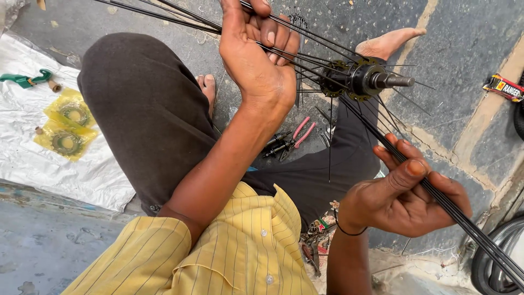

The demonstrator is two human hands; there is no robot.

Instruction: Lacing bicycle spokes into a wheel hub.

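Observation:
A black wheel hub (364, 79) with a toothed sprocket and a protruding axle hangs above my lap, with thin black spokes fanning out from it. My left hand (256, 52) grips a bundle of spokes (185, 19) running up and to the left of the hub. My right hand (406, 191) closes on another bundle of spokes (469, 224) running down to the lower right. I sit on the ground in dark trousers and a yellow striped shirt, bare feet showing.
Pink-handled pliers (300, 134) lie on the floor between my legs. A white sheet (33, 164) at left holds two yellow packets with ring parts (68, 131) and a green tool (24, 79). A black tyre (499, 257) sits at lower right.

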